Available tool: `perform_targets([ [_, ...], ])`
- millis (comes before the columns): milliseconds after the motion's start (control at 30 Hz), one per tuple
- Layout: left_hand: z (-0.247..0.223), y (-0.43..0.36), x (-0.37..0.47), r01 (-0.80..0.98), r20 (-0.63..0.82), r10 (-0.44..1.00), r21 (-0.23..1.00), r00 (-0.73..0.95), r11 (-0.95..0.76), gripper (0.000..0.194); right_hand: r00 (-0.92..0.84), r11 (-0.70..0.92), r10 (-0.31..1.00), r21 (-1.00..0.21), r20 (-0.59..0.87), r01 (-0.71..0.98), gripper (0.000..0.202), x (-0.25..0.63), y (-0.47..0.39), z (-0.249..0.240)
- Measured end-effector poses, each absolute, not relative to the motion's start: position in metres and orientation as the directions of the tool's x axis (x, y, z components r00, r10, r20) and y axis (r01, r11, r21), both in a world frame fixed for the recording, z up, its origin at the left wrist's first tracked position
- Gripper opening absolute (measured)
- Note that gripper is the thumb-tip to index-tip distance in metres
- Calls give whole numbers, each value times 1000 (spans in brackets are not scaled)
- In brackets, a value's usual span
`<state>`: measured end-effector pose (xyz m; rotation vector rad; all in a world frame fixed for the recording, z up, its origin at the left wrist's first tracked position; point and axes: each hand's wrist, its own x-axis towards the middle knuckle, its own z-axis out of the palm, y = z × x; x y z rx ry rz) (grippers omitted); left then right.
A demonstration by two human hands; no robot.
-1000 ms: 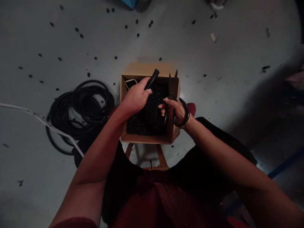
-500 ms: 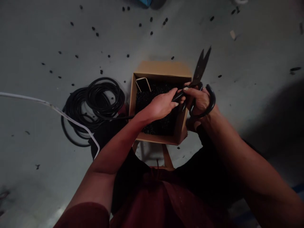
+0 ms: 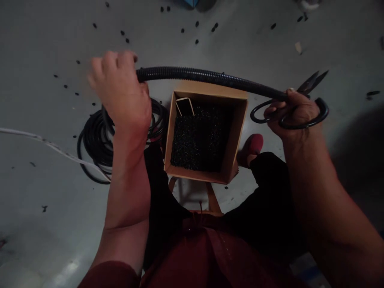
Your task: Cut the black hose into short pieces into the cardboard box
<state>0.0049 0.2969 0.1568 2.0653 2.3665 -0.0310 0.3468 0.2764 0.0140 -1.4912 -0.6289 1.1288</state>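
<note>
My left hand (image 3: 121,90) is raised at the upper left, closed around a black corrugated tube (image 3: 204,76). The tube stretches to the right above a cardboard box (image 3: 237,132). Its far end is pinched by my right hand (image 3: 292,116), which also holds large black scissors (image 3: 312,110) by their loop handles; the blades point right and upward. The box stands between my knees and is filled with small black cut pieces (image 3: 199,138).
A coil of black tube (image 3: 96,136) lies on the grey floor left of the box. A white cable (image 3: 45,144) runs in from the left. Small black bits are scattered over the floor. A red shoe (image 3: 250,146) shows right of the box.
My hands were close together over the box. They have pulled apart: the left hand went up and left, the right went right, drawing a long stretch of tube between them.
</note>
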Motion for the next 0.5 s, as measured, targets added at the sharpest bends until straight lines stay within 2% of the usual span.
perform_targets([
  [67, 153, 292, 11, 996, -107, 991, -65, -75, 68, 37, 404, -367, 756, -845, -515, -390, 29, 335, 276, 24],
  [100, 149, 287, 18, 996, -239, 971, -70, 29, -47, 32, 415, -390, 700, -797, -582, -461, 29, 328, 276, 30],
  [167, 137, 276, 32, 969, -500, 831, 89, 244, -231, 26, 452, -386, 637, -766, -624, -514, 28, 313, 275, 40],
  [200, 132, 270, 38, 953, -549, 779, 157, 301, -257, 24, 459, -376, 637, -770, -619, -516, 27, 305, 274, 44],
  [367, 124, 254, 50, 923, -513, 775, 299, 370, -243, 31, 316, -359, 784, -806, -534, -471, 19, 261, 252, 52],
  [500, 123, 245, 56, 868, -532, 705, 425, 469, -257, 32, 165, -395, 861, -835, -482, -382, 31, 221, 221, 50],
])
